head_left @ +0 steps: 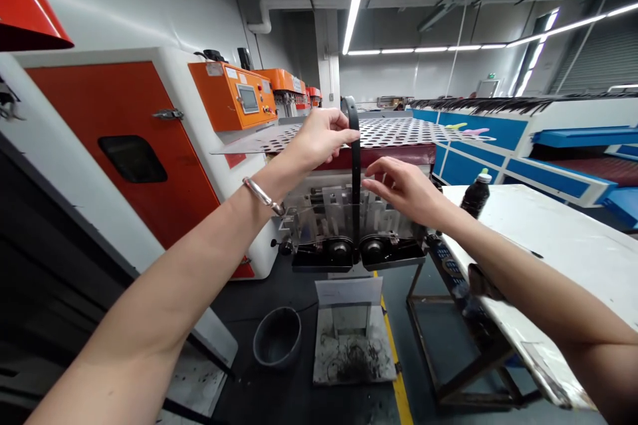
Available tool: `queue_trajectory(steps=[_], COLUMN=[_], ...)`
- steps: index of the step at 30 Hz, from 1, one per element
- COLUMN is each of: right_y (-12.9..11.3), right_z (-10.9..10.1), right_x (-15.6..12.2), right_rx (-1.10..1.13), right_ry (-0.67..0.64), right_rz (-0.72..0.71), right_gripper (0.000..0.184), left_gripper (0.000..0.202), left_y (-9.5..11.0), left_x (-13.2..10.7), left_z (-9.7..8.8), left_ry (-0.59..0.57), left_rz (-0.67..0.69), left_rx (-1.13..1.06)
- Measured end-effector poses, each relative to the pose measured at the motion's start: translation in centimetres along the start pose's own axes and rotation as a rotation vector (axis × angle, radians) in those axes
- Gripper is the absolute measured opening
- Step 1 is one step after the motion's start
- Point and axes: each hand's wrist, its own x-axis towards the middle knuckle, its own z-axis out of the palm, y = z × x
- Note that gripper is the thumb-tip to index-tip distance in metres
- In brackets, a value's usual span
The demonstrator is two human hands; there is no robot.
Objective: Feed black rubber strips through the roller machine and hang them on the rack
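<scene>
A black belt [355,172] with small holes near its bent-over top end hangs upright in front of me. My left hand [323,136] pinches its upper part between thumb and fingers. Just right of the belt is my right hand [403,189], with loosely curled fingers apart and nothing visible in them; whether a fingertip touches the belt I cannot tell. The belt's lower end reaches down between two dark round wheels [341,250] of a machine with clear plastic guards [314,222]. Behind the hands lies a white perforated sheet [393,133] on top of the machine.
A white table [553,226] stands at the right, with a dark bottle [477,194] on it. On the floor are a grey bucket [277,339] and a stained board [326,358]. An orange-doored cabinet [124,113] and orange control box [234,96] stand left.
</scene>
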Motion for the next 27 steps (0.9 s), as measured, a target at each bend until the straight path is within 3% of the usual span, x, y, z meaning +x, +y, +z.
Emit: queue_trajectory(steps=[3,6,10,13,17,21,24,27], right_y=[-0.9,-1.0,2.0,5.5,8.7,9.6,9.7,9.8], right_z=[0.2,2.2,8.2,14.0,19.7,21.9,22.3,22.4], right_x=[-3.7,-8.6,-15.2,-18.4,-19.6,-19.0,-18.5,-18.2], right_rx=[0.162,0.342,0.441,0.446,0.480,0.444,0.431,0.408], right_ry=[-0.065,-0.285,-0.501,-0.395,-0.145,-0.114,-0.122,-0.159], right_rz=[0.132,0.288,0.477,0.606,0.819,0.867,0.798,0.747], right_gripper=[0.026,0.033,0.040,0.034,0.041,0.040,0.030,0.020], left_gripper=[0.011,0.012,0.019,0.021,0.031,0.045,0.051,0.055], left_y=[-1.5,-2.8,-3.9,-5.7,-10.6,-15.0,-15.8,-15.7], left_x=[-0.6,-2.6,-8.8,-15.9,-25.9,-33.7,-36.8,-38.0], left_z=[0.6,0.9,1.3,2.7,6.6,10.5,11.9,12.3], left_ry=[0.002,0.064,0.212,0.222,0.077,0.067,0.124,0.179], left_rz=[0.050,0.099,0.060,-0.130,-0.534,-0.811,-0.922,-0.977], left_rx=[0.113,0.204,0.182,0.059,-0.141,-0.279,-0.333,-0.370])
